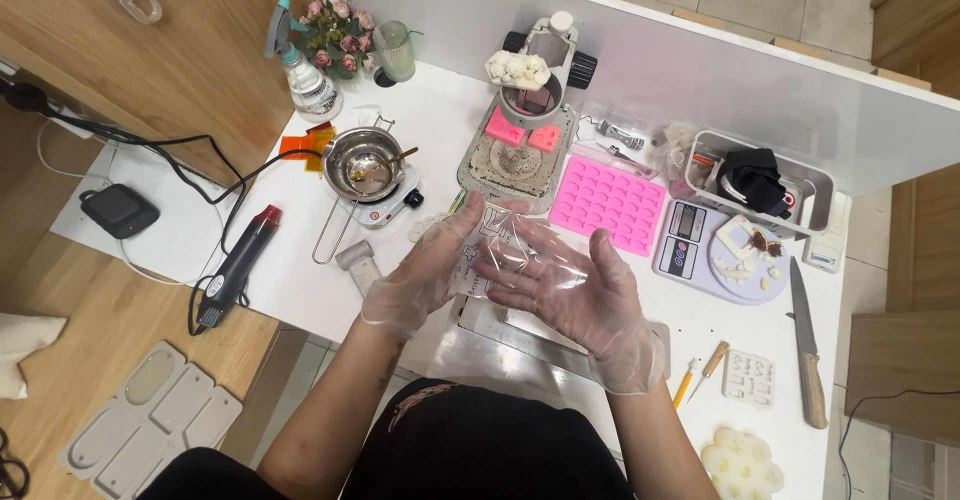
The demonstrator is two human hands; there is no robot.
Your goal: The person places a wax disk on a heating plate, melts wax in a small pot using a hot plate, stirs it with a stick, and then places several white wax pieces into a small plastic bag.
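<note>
Both hands wear clear disposable gloves and meet over the middle of the white worktable. The left hand is raised with its fingers extended upward and pinches the left edge of a small clear plastic bag. The right hand lies palm-up, fingers spread wide, with its fingertips touching the right side of the same bag. The bag hangs between the two hands, just above the table surface; its contents appear faintly marked, but the film is too transparent to tell more.

Directly beyond the grip stands a stone-textured tray carrying two pink blocks, with a grey stand above it holding a white lumpy piece. Beyond and to the right of the grip lies a pink silicone mould with rows of cavities, then a lilac kitchen scale bearing small white pieces. A knife lies well to the right.

Beyond and to the left of the grip sits a steel melting pot on a small hotplate, with a spoon resting in it. A black heat gun lies further left, near the table edge. A spray bottle stands at the far left corner.
</note>
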